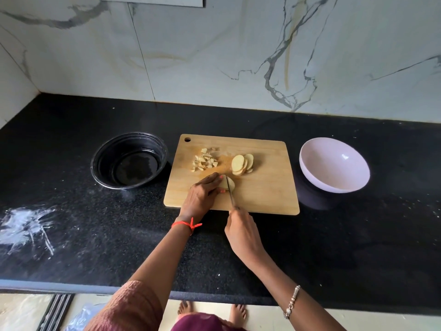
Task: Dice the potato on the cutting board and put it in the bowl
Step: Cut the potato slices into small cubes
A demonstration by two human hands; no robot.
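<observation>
On the near-left part of the wooden cutting board lies the potato piece being cut, a pale, rounded chunk with a smooth cream cut face, mostly hidden under the fingers. The left hand holds it down, fingers curled together over its top and the thumb tucked against its near side. The knife stands on this piece just right of those fingertips, its narrow blade running toward the person. The right hand grips the handle at the board's near edge, fingers wrapped round it so that the handle itself is hidden.

Farther back on the board a fanned stack of potato slices leans over, each an oval with a thin tan skin edge. To its left sits a loose heap of diced potato, small irregular cream bits, and the wood between the two looks damp and darker.

A pale lilac bowl stands just right of the board, tilted toward the camera. A dark round bowl with a shiny rim stands just left of it. All rest on a black speckled countertop, which bears a white powdery smear at far left. A veined marble backsplash rises behind. A red thread circles the left wrist and a beaded bracelet the right
</observation>
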